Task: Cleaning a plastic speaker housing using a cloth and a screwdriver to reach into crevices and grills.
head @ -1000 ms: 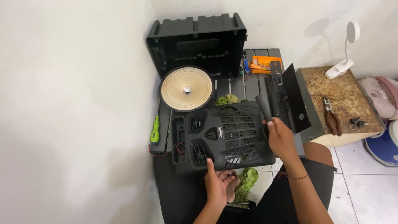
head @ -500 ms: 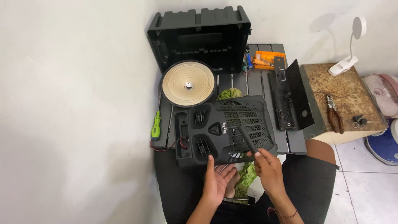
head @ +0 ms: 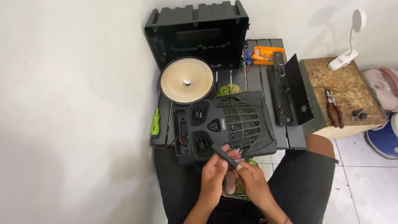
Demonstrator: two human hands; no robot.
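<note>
The person's left hand [head: 214, 176] and right hand [head: 253, 184] are bare, both forearms unsleeved; a thin beaded bracelet [head: 285, 219] circles the right wrist, above dark grey shorts [head: 306, 178].

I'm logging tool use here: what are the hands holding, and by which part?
A black screwdriver-like tool. The left hand grips its thick black handle end, and the right hand pinches the thinner end near the tip. It sits just in front of the black grille panel.

**Both hands on black tool handle above grille panel**

Left hand [head: 214, 174] and right hand [head: 252, 182] gripped a black screwdriver handle [head: 224, 154] at the near edge of the black grille panel [head: 232, 124]. A speaker cone [head: 187, 80] lay behind; a green screwdriver [head: 155, 122] lay left
</note>
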